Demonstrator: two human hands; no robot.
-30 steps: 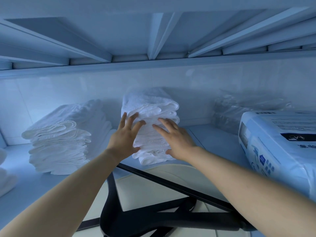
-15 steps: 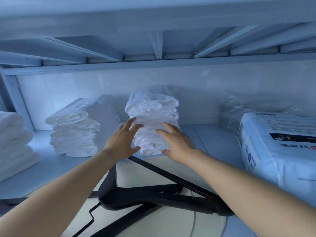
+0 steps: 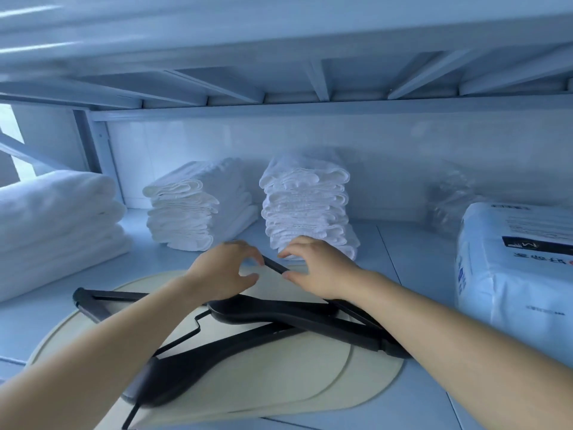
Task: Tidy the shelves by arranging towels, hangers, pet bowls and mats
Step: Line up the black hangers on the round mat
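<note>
Black hangers (image 3: 279,318) lay crossed on cream mats (image 3: 310,383) on the shelf (image 3: 412,259), in front of the folded towels (image 3: 305,212). The left hand (image 3: 224,271) and right hand (image 3: 319,268) arched over one hanger's thin bar (image 3: 274,265). Each grip was half curled, thumb under and fingers above; whether either had closed on the bar I could not tell. The hangers looked like hard, smooth plastic with slim rods and broad shoulders, likely to snag on each other. Best to lift the top one straight and level before stacking. The mats looked flat, matte and round-ended, the towels soft and ribbed at their folds.
</note>
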